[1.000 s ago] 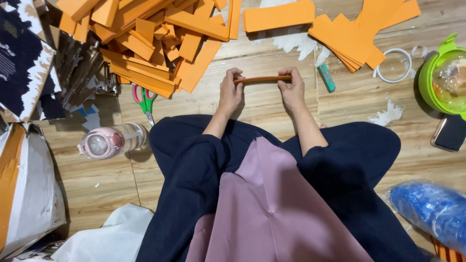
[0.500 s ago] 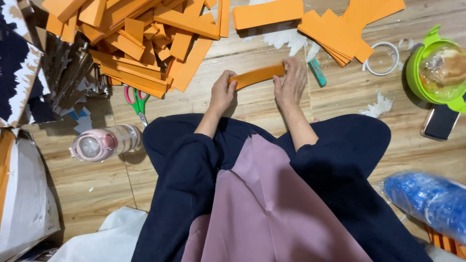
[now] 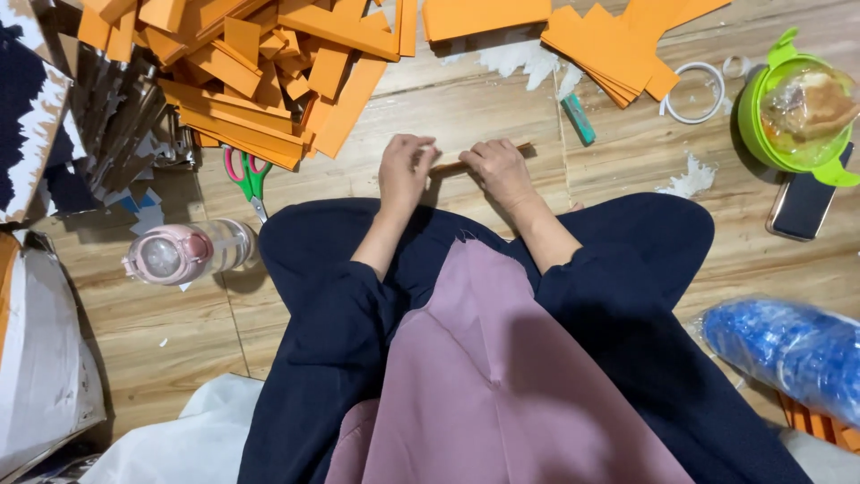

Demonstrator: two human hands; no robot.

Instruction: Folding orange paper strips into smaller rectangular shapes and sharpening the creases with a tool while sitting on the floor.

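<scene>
While both hands press down on it, the folded orange paper strip [image 3: 475, 162] lies on the wooden floor [image 3: 502, 108] just in front of the person's knees, seen almost edge-on so that only a thin line shows between and beyond the fingers. The left hand [image 3: 405, 170] curls its fingers over the strip's left end, knuckles up, and the right hand [image 3: 498, 168] clamps the middle and right part the same way, the strip's far tip poking out past its fingertips. Just beyond the right fingers lies a small teal cutter [image 3: 579, 117], and farther out a stack of orange sheets [image 3: 609, 45]. Up and to the left of the left fingers sprawls a heap of orange strips [image 3: 269, 63], with green-and-pink scissors [image 3: 248, 176] near that hand's outer side and a pink-lidded bottle [image 3: 184, 254] lying farther off. Well to the right of the right fingers sit a ring of tape [image 3: 697, 91], a green lidded bowl [image 3: 797, 112] and a dark phone [image 3: 800, 206].
</scene>
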